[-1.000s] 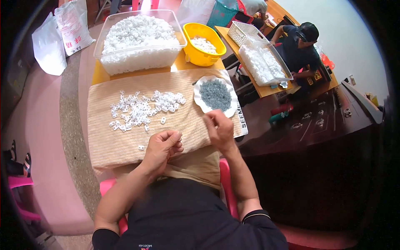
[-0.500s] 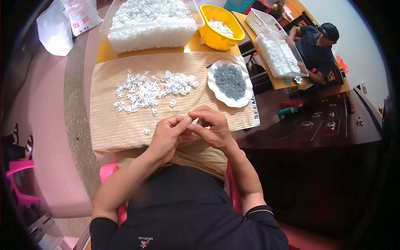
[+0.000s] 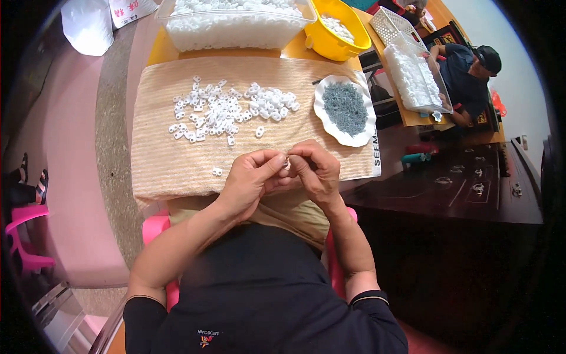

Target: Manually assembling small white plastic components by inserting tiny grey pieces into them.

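Observation:
Both hands meet at the near edge of the towel, fingertips together. My left hand (image 3: 254,178) pinches something tiny between thumb and index finger. My right hand (image 3: 318,171) is closed too, its thumb and finger at the same spot. What they hold is mostly covered by the fingers and too small to name. Ahead lies a loose heap of small white plastic pieces (image 3: 219,112) with two holes each. One such white piece (image 3: 217,171) lies apart, left of my left hand. Beyond my right hand, a white wavy-rimmed plate (image 3: 361,137) holds many thin grey pieces (image 3: 345,109).
A striped beige towel (image 3: 156,141) covers the table. At its far side stand a clear bin (image 3: 236,38) of white pieces and a yellow basin (image 3: 330,44). To the right, a person (image 3: 469,71) sits by another clear bin (image 3: 415,79). A dark table (image 3: 436,189) stands nearer.
The view has shifted, so the table things appear further right and higher. My fingertips still meet; my right index finger is more bent, and a bit of something small shows between them.

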Demonstrator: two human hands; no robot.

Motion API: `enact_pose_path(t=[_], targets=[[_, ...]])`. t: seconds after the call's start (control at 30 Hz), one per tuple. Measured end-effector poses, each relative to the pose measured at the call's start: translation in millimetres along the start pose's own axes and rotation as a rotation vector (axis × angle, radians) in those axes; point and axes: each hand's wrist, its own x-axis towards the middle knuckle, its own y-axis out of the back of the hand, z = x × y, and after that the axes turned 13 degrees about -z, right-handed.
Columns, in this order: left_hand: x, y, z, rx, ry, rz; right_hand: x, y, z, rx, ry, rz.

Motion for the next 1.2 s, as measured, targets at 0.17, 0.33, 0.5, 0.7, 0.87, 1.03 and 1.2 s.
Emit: enact_pose_path(t=[0.17, 0.33, 0.5, 0.7, 0.87, 1.03, 1.2], targets=[[1, 3, 6, 0.050, 0.005, 0.054, -4, 1, 2, 0.266, -0.165, 0.047], [1, 3, 9, 0.066, 0.013, 0.089, -3, 1, 4, 0.356, -0.185, 0.032], [3, 6, 7, 0.045, 0.026, 0.113, -3, -2, 8, 0.389, -0.227, 0.008], [4, 8, 8, 0.032, 0.028, 0.118, -2, -4, 9, 0.392, -0.239, -0.007], [4, 8, 8, 0.025, 0.025, 0.124, -2, -5, 9, 0.398, -0.251, 0.004], [5, 8, 8, 0.020, 0.030, 0.124, -2, -5, 7, 0.412, -0.266, 0.020], [4, 9, 7, 0.032, 0.033, 0.118, -2, -6, 7, 0.408, -0.273, 0.019]])
